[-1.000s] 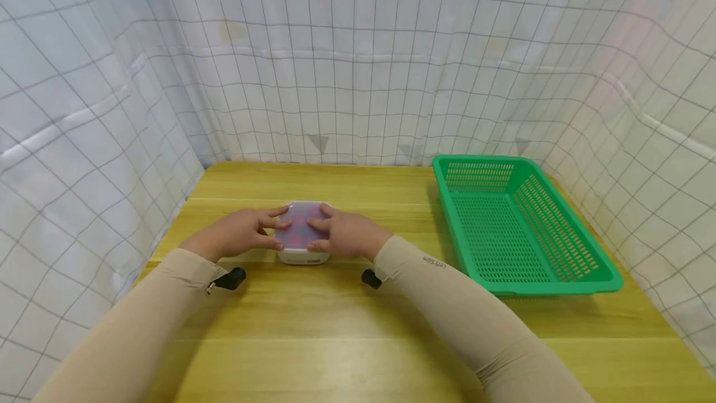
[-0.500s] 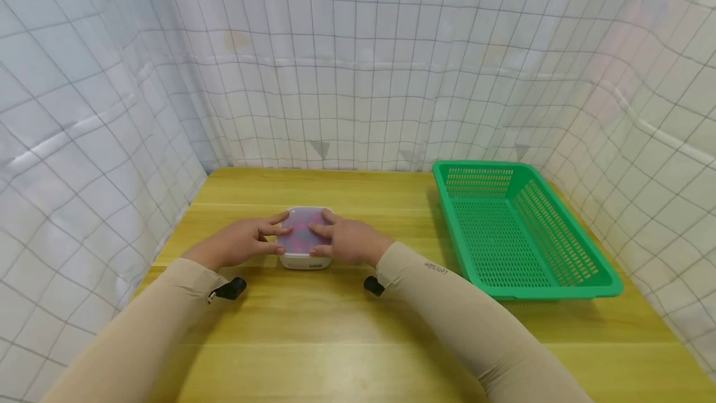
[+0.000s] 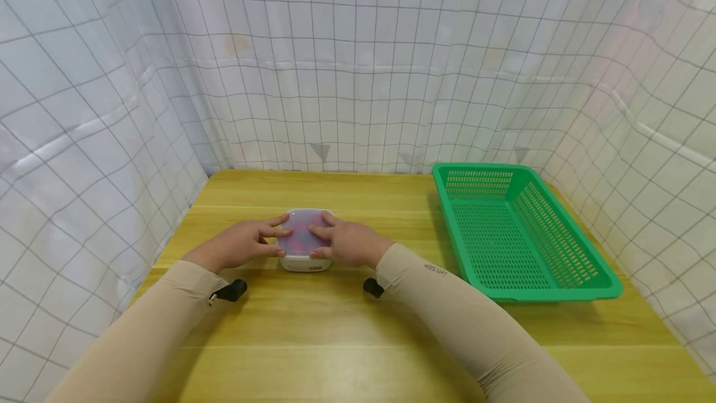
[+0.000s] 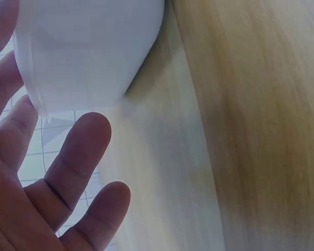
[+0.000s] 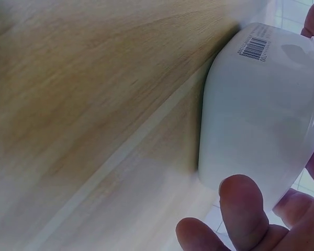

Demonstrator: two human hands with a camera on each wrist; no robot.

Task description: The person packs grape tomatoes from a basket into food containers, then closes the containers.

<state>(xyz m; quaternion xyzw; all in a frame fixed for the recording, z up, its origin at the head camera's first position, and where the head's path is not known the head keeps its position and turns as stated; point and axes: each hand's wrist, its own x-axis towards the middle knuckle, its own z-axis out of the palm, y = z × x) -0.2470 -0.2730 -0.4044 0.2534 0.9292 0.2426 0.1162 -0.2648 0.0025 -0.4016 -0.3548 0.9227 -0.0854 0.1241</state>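
A small white food container (image 3: 304,263) with a translucent lid (image 3: 302,235) sits on the wooden table, with pink patches showing through the lid. My left hand (image 3: 237,245) rests its thumb and fingertips on the lid's left side. From the right, my right hand (image 3: 355,242) lays spread fingertips over the lid's other side. In the left wrist view, some fingers are at the rim of the container (image 4: 89,47), while two others (image 4: 81,157) stretch out beside it. In the right wrist view, a barcode marks the container's wall (image 5: 256,104), and two loose fingers (image 5: 243,209) extend beside it.
A green plastic basket (image 3: 455,247) with slotted walls stands on the right of the wooden table (image 3: 313,341). White grid-patterned sheeting (image 3: 369,67) encloses the back and sides. A dark wrist camera (image 3: 232,291) hangs under the left sleeve, another (image 3: 373,288) under the right.
The head view has tilted slightly, so the table and basket appear lower. Both hands keep nearly the same place on the lid, and the container stays where it was.
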